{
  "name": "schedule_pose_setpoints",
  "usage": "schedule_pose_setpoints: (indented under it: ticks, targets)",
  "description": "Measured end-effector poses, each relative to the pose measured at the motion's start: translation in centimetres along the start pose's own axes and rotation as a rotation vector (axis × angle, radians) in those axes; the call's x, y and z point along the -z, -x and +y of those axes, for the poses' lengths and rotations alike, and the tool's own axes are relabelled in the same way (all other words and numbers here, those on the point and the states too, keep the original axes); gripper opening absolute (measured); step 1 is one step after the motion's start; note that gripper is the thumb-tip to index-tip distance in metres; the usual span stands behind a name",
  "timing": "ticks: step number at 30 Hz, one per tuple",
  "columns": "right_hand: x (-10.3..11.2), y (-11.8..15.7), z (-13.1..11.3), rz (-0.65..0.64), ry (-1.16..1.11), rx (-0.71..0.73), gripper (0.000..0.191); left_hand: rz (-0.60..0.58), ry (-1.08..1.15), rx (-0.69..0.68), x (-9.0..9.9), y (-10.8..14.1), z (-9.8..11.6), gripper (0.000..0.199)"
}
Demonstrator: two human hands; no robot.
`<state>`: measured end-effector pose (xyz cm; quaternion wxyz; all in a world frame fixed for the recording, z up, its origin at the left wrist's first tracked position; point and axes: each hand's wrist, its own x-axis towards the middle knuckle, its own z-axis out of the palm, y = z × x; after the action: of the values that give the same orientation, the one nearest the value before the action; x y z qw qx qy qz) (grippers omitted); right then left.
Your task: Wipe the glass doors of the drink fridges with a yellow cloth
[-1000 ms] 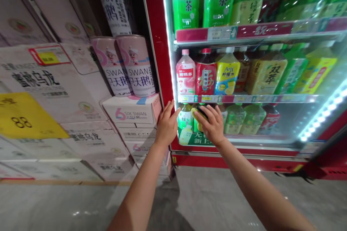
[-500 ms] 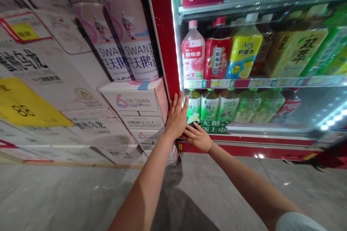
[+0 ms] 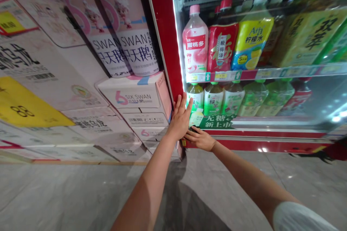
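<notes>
My left hand (image 3: 179,118) lies with fingers stretched upward against the lower part of the red cooler frame (image 3: 166,39), beside the green tea bottles. Just right of it and a little lower, my right hand (image 3: 201,139) points left, its fingertips close to my left palm. The fingers of my right hand are extended over a small black thing at the cooler's lower left corner; I cannot make out what it is. A green sign with white characters (image 3: 218,121) sits right above my right hand. Neither hand visibly holds anything.
Stacked white SIX SWAN boxes (image 3: 135,95) stand left of the cooler, with tall pink and white cans (image 3: 132,43) on top. A yellow price sign (image 3: 29,106) hangs farther left. Drink bottles (image 3: 195,45) fill the shelves behind. Grey floor (image 3: 67,195) lies below.
The view has tilted down and come a little nearer to the shelves. Both hands keep nearly the same places on the cooler's edge.
</notes>
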<state>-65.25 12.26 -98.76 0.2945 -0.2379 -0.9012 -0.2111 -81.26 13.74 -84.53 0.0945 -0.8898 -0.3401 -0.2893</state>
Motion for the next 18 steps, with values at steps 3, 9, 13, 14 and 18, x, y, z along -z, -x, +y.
schedule_pose_setpoints:
  ticks: [3,9,13,14,18]
  targets:
    - [3.1,1.5,2.0,0.025,0.017,-0.001,0.033,0.013,0.047,-0.008,0.1,-0.1,-0.3,0.073]
    - [8.4,0.2,4.9,0.22,0.136,-0.359,0.053,0.081,0.05,-0.018,-0.2,-0.2,-0.2,0.073]
    - [10.5,2.0,5.4,0.127,0.107,-0.153,0.054,0.134,0.002,0.011,-1.0,0.2,0.4,0.081]
    - [11.2,2.6,5.8,0.09,0.115,-0.125,0.054,0.143,-0.013,0.023,-1.3,0.5,0.5,0.083]
    - [13.3,2.9,7.2,0.212,0.244,-0.328,0.053,0.146,-0.091,0.069,-3.7,2.6,1.1,0.085]
